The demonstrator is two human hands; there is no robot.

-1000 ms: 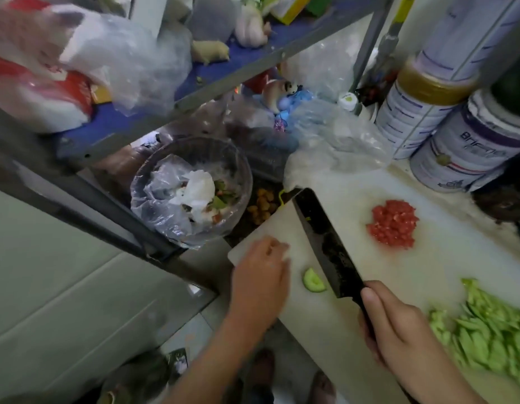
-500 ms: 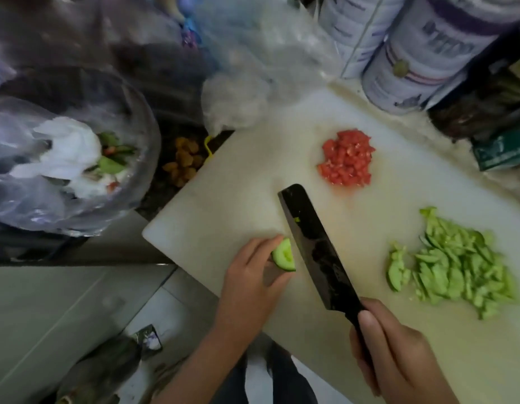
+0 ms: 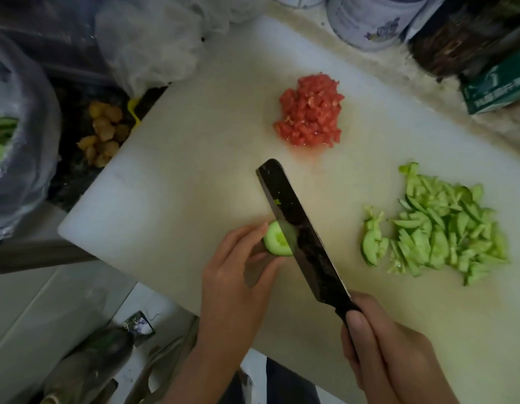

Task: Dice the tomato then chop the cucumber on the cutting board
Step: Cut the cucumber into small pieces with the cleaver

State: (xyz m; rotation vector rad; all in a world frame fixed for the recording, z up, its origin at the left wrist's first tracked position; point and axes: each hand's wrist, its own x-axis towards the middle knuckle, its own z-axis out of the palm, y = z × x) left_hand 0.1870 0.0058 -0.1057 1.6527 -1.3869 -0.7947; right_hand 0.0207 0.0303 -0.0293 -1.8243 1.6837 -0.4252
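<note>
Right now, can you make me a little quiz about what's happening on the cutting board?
1. True or false: the tomato on the cutting board is uncut.
2. Which hand grips the knife? A. left B. right C. both
3. What does the left hand hold beside the blade?

Key: 1. False, it is diced. 2. B, the right hand. 3. The cucumber piece.

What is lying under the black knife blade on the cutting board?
A cucumber end piece, pinched by the left hand, sits under the blade. The blade covers part of it, so the cut's depth cannot be seen.
</note>
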